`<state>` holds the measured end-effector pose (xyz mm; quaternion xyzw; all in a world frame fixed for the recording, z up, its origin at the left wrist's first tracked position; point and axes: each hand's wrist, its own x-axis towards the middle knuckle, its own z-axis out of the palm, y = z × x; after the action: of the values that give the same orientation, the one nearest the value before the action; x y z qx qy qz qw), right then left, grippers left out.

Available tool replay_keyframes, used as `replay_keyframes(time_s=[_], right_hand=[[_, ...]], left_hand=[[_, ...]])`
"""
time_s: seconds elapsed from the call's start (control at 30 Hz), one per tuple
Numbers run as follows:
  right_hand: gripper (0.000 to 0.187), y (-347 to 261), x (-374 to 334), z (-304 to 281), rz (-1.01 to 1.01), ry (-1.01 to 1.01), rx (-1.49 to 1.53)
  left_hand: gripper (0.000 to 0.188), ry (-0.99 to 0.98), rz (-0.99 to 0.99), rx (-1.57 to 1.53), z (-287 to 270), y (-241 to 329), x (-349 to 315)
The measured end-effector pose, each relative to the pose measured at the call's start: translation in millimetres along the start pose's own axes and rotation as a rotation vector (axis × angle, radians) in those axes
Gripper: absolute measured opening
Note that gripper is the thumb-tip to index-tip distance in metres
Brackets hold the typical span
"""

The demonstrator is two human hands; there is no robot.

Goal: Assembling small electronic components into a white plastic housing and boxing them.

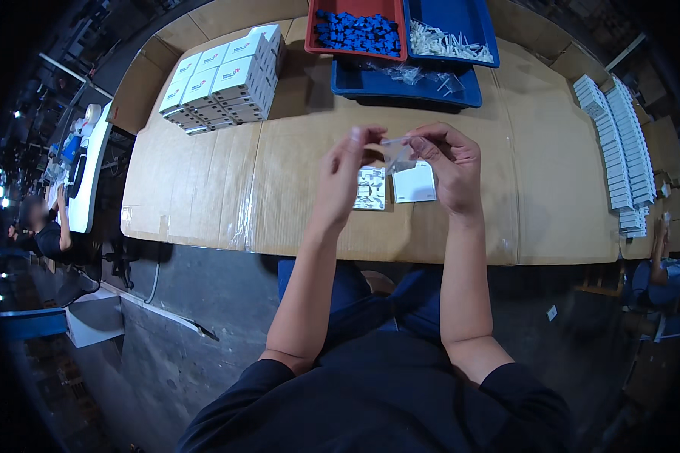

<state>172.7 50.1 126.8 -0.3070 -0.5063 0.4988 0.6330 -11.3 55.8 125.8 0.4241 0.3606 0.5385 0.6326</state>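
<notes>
Between my two hands, above the cardboard-covered table, is a small clear plastic bag [397,157]. The fingers and thumb of my right hand [453,166] pinch its upper right edge. My left hand [341,170] is closed, with curled fingertips at the bag's upper left edge; its exact grip is partly hidden. Below the bag, a white square piece [414,184] lies flat on the cardboard. Beside it on the left is a flat piece with a grey-and-white pattern [370,189], partly covered by my left hand.
White boxes [215,79] are stacked at the back left. A red bin of blue parts [310,38] and a blue bin of white parts [491,30] stand behind another blue bin [355,94] holding clear bags. Rows of white pieces [619,151] line the right. People sit at both sides.
</notes>
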Motion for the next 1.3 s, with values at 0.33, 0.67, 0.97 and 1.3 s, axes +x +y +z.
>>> replay_keyframes(time_s=[0.33, 0.67, 0.97, 1.3], right_hand=[[0.018, -10, 5, -12, -0.076, -0.129, -0.105], [0.043, -11, 3, -4, 0.187, -0.083, -0.110], [0.049, -6, 3, -2, 0.260, -0.102, -0.124], [0.046, -1, 1, 6, 0.250, -0.115, -0.057]], left_hand=[[0.023, -0.132, -0.314, -0.230, -13, -15, 3], [0.019, 0.093, -0.135, -0.221, -2, -13, 1], [0.016, 0.068, -0.081, -0.168, -5, -18, 1], [0.026, -0.006, -0.002, -0.159, -2, -15, -1]])
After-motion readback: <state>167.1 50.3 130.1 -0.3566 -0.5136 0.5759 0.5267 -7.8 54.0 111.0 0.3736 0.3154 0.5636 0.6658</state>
